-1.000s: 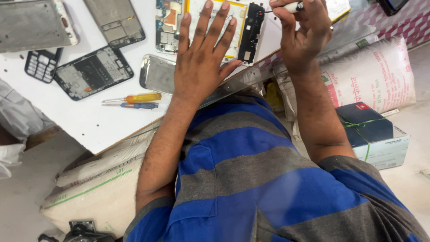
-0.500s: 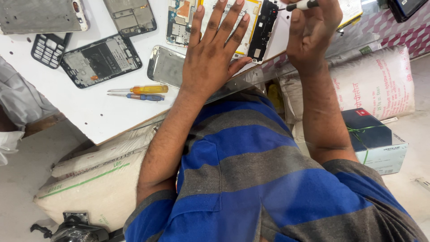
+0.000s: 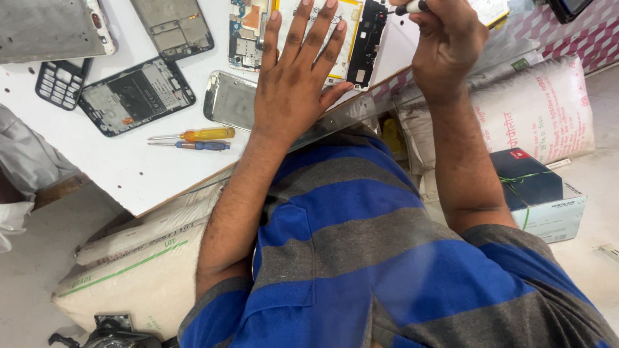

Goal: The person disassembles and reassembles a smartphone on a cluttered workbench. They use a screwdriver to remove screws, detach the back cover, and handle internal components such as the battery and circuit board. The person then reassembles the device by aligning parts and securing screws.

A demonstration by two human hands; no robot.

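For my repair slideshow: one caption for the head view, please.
Left hand flat on an opened phone, right hand gripping a small screwdriver.

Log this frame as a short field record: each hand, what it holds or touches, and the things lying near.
left hand: flat, fingers spread, pressing on the opened phone
right hand: closed around a small tool, tip hidden
surface: white board
near left hand: silver back cover; yellow screwdriver; blue screwdriver
further left: dark phone frame; keypad
floor, right side: dark box
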